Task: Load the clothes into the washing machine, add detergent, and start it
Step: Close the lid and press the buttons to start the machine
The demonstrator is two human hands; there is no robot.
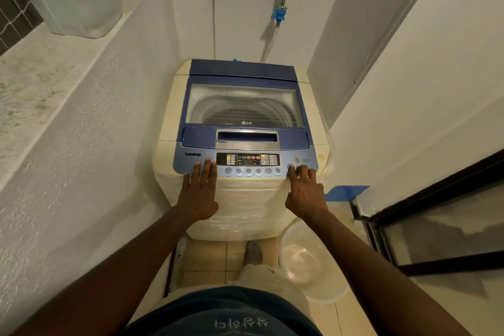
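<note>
A cream top-loading washing machine [169, 155] with a blue lid stands in front of me. Its transparent lid window [244, 102] is closed, and the drum behind it looks blurred. Several indicator lights glow on the control panel [248, 159]. My left hand [200, 189] lies flat with fingers apart on the panel's left end. My right hand [306, 194] has its index fingertip on a round button [290, 166] at the panel's right end, other fingers curled. No clothes or detergent are visible outside the machine.
A clear plastic basin [308, 262] sits on the tiled floor right of the machine. A tap [282, 0] with a blue hose fitting hangs on the wall behind. A white ledge [54, 71] runs along the left; a dark-framed glass door [436, 226] stands right.
</note>
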